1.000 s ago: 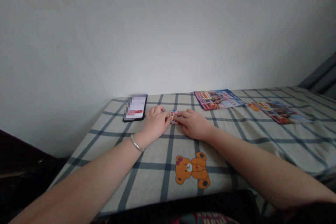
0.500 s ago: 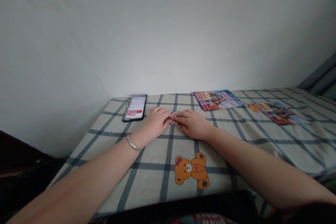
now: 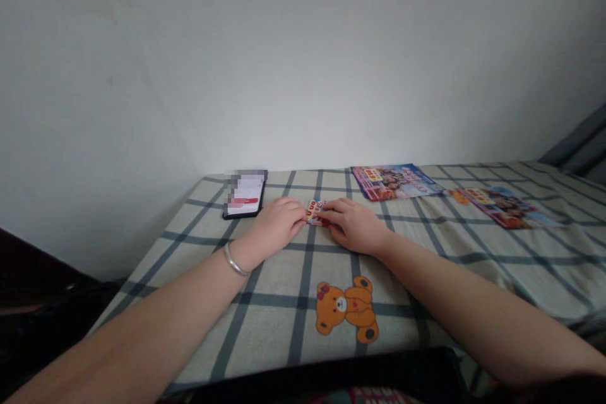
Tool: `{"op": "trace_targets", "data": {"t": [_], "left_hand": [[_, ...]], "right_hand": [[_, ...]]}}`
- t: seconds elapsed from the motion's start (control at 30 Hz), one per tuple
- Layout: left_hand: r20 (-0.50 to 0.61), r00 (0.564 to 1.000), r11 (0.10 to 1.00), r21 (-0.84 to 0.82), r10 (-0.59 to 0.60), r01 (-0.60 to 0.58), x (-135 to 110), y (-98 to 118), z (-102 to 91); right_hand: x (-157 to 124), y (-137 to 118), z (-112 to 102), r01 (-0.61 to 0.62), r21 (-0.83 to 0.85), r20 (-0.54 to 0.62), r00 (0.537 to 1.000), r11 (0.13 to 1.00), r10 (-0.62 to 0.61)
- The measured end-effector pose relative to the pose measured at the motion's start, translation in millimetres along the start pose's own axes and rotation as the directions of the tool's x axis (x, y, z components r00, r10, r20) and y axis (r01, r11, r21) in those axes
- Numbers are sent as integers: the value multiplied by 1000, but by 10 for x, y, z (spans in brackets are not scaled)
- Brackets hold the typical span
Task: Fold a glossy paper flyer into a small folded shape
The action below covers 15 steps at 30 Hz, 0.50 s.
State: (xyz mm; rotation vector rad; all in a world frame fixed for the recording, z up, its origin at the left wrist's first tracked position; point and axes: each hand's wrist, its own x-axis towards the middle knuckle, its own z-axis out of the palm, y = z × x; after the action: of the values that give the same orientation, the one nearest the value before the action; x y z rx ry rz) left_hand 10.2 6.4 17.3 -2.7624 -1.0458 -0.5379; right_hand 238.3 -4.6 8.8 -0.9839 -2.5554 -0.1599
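Observation:
A small folded piece of printed paper (image 3: 315, 212), red and white, lies on the checked bed sheet (image 3: 426, 252) between my two hands. My left hand (image 3: 277, 225), with a silver bangle on its wrist, pinches the paper's left side with curled fingers. From the right, my right hand (image 3: 353, 226) presses on the other side with closed fingertips. Both hands rest low on the sheet. Most of the paper is hidden by my fingers.
A black phone (image 3: 245, 196) with a lit screen lies just left of my left hand. Two colourful leaflets (image 3: 395, 180) (image 3: 504, 206) lie farther right near the white wall. An orange bear print (image 3: 348, 308) marks the sheet near me.
Both hands have stayed on the folded paper and only shifted their fingers slightly; a little more of the paper's red print shows now.

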Motion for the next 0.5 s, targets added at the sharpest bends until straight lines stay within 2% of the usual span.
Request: {"op": "trace_targets", "data": {"t": [0.1, 0.2, 0.5], "left_hand": [[61, 997, 998, -31, 49, -47, -9, -24, -43], [81, 996, 999, -28, 45, -43, -32, -37, -65], [44, 995, 992, -85, 93, -89, -48, -99, -74]], "right_hand": [[-5, 12, 19, -5, 10, 12, 1000, 1000, 5], [0, 27, 31, -6, 27, 16, 1000, 1000, 6], [37, 36, -5, 0, 14, 35, 999, 1000, 0]]}}
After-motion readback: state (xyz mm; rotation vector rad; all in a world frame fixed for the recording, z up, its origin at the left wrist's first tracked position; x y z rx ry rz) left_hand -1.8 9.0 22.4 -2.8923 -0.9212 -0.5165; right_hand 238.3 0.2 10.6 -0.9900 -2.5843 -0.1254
